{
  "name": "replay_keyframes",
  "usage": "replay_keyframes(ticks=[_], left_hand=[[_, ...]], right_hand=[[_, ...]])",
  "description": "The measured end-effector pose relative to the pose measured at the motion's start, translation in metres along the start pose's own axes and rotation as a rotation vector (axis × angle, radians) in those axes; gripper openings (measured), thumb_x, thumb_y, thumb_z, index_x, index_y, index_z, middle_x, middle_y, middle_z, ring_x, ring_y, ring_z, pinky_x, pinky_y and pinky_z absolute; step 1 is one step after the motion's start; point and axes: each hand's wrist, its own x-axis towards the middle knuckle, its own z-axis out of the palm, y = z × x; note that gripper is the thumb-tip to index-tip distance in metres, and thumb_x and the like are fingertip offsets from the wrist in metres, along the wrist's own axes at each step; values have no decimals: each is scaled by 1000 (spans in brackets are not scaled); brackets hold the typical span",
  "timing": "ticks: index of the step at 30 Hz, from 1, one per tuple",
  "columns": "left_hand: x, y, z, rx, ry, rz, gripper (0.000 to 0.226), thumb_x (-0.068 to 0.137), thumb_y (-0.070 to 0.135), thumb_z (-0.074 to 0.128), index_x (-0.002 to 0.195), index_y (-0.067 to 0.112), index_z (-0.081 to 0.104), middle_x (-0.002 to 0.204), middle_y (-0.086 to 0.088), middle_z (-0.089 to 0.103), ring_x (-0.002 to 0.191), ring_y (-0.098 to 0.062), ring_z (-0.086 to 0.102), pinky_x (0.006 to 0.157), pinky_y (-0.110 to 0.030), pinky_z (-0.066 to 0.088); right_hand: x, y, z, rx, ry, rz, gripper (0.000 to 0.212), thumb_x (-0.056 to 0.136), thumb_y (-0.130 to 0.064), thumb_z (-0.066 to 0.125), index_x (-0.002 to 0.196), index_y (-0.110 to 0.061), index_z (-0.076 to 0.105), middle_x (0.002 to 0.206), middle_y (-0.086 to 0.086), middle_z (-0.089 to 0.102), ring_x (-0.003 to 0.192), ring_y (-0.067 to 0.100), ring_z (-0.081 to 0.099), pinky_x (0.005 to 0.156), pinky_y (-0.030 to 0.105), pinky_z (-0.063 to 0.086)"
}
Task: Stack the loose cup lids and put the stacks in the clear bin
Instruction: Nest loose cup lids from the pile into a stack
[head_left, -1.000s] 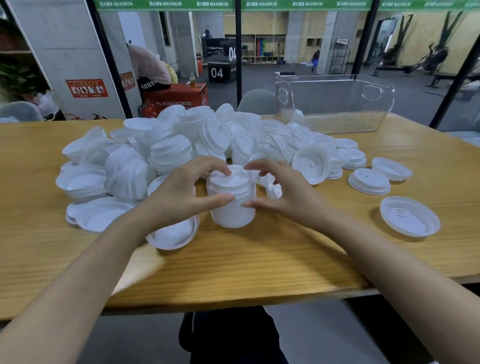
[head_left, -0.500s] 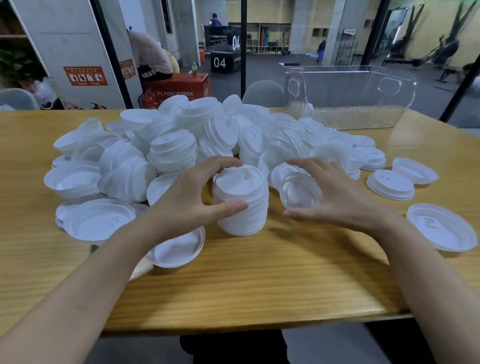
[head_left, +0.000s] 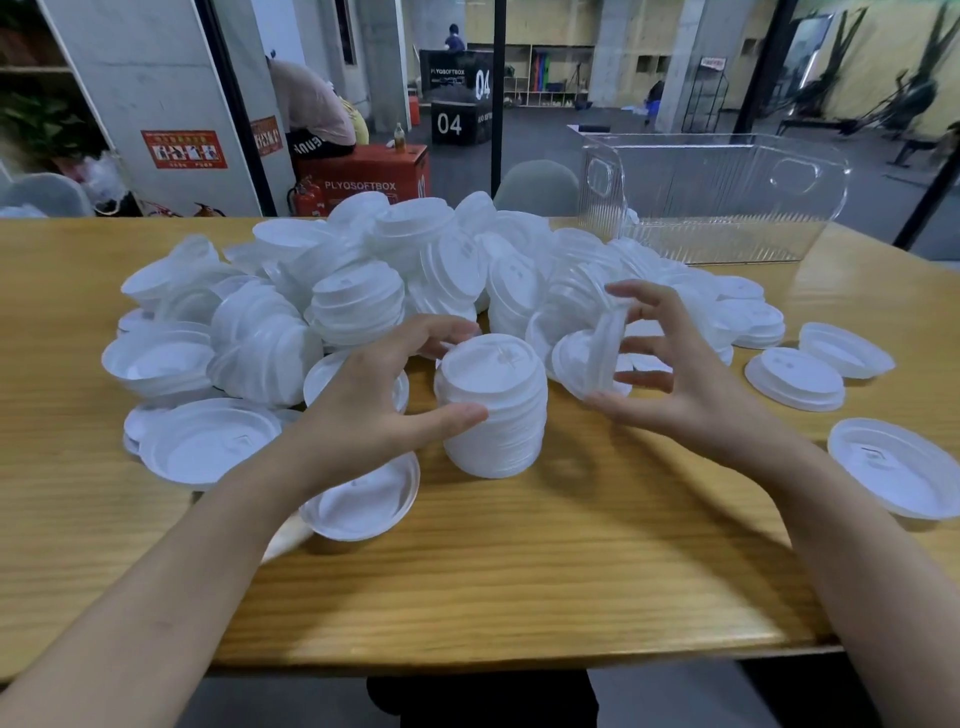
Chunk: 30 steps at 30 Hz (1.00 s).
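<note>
Left hand (head_left: 374, 410) grips lid stack (head_left: 493, 410), right hand (head_left: 675, 384) pinches loose lid (head_left: 605, 358) just beside it; stacking step, next probably seat it squarely atop.

Moderately bright, even indoor light, mostly overhead. Soft shadows on bench (head_left: 519, 571) under right hand (head_left: 691, 400), left hand (head_left: 363, 410) and stack (head_left: 493, 415). Pale sheen on bench far right. White lid pile (head_left: 358, 306) washed out, detail faint. Motion blur on lid (head_left: 605, 358) in right hand. Fisheye bending at edges. Background dimmer, soft.
</note>
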Motion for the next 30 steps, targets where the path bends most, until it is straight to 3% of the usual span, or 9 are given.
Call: replay_keyframes(ticks=[4, 11, 15, 19, 22, 25, 30], left_hand=[[-1, 1, 4, 10, 8, 26, 59, 74, 41, 75, 127, 27, 56, 121, 27, 57, 117, 8, 50, 92, 0, 31], [2, -2, 13, -27, 21, 9, 69, 70, 61, 67, 131, 36, 49, 126, 26, 55, 122, 5, 48, 100, -7, 34], [3, -4, 18, -52, 14, -14, 65, 69, 60, 68, 128, 41, 48, 125, 26, 56, 123, 1, 49, 101, -12, 36], [3, -5, 20, -71, -3, -12, 66, 70, 59, 68, 130, 39, 48, 127, 22, 57, 126, -2, 48, 103, -16, 37], [2, -4, 17, -72, -3, -11, 72, 70, 61, 67, 135, 38, 45, 132, 23, 54, 127, 2, 46, 103, -13, 34], [0, -4, 12, -73, 26, -14, 71, 69, 61, 67, 134, 40, 44, 131, 25, 54, 125, 3, 47, 100, -6, 33], [-2, -7, 3, -92, 60, -25, 69, 71, 57, 70, 133, 40, 46, 130, 22, 56, 124, -2, 51, 102, -19, 39]], right_hand=[[1, -4, 2, 66, 65, -4, 70, 62, -49, 79, 121, -45, 42, 128, -11, 48, 120, 10, 55, 97, 28, 51], [3, -4, 3, 163, 176, 31, 75, 57, -63, 85, 111, -40, 39, 130, 6, 51, 122, 19, 56, 108, 43, 44], [4, -4, 2, 202, 190, 33, 69, 64, -49, 83, 116, -36, 40, 130, 9, 51, 120, 19, 57, 109, 43, 44], [3, -4, 3, 192, 158, 42, 63, 68, -47, 79, 120, -38, 46, 124, 0, 57, 119, 16, 58, 109, 41, 43], [4, -6, 5, 271, 186, 65, 60, 65, -47, 79, 115, -32, 49, 113, -6, 62, 106, 14, 61, 98, 37, 47], [8, -12, 10, 345, 192, 73, 60, 62, -45, 80, 110, -31, 47, 119, 0, 61, 104, 28, 62, 90, 47, 50], [15, -27, 29, 418, 8, 34, 57, 62, -37, 82, 108, -31, 47, 122, 0, 60, 108, 16, 64, 88, 37, 55]])
